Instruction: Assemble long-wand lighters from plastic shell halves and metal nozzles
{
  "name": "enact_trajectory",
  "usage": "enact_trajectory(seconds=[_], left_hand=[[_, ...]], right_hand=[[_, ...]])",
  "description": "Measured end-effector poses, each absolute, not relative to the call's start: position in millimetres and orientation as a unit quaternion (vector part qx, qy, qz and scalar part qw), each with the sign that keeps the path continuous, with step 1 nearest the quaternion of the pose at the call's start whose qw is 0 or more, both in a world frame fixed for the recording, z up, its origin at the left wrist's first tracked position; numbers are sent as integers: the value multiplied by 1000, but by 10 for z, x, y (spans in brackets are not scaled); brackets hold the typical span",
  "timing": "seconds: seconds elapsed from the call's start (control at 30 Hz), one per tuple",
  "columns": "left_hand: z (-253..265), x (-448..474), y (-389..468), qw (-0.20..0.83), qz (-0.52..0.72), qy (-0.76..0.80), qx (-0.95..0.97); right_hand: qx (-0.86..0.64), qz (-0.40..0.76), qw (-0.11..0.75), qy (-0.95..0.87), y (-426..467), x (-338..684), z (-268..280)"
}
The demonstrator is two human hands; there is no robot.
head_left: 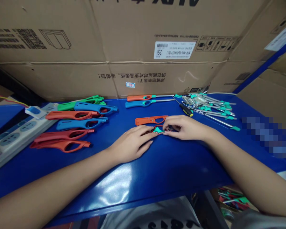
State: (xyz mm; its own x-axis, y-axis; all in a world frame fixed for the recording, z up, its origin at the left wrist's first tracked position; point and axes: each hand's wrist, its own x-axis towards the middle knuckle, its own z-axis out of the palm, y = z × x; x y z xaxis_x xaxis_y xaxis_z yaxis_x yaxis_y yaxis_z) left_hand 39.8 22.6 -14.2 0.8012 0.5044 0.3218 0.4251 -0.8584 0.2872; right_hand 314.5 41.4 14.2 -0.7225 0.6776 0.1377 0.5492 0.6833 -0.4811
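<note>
2 hands (134,142) hold 1 teal part (158,129); 1 orange shell (144,121) beyond.

Got a red/teal lighter pc. (158,129), mostly hidden. Just off its 11 o'clock, got an orange shell (143,121) lying sideways, loop end twd. 3.

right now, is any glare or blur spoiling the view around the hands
Head view: white glare on the blue table, nearer the person than the left hand; detail around the teal piece by the right hand is small and soft; a pixelated patch at right.
</note>
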Motion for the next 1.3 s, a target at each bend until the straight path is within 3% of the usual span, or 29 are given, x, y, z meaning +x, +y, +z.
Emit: enact_trajectory(seconds=[0.43,0.83,1.3], left_hand=[[-153,406,246,123,199,246,941],[-200,400,272,122,226,242,936],[-239,408,291,129,259,237,927]], right_hand=[[-348,265,177,-882,438,3135,122],[-355,201,181,-895,412,3092,85],[-337,234,185,-893,424,3114,102]])
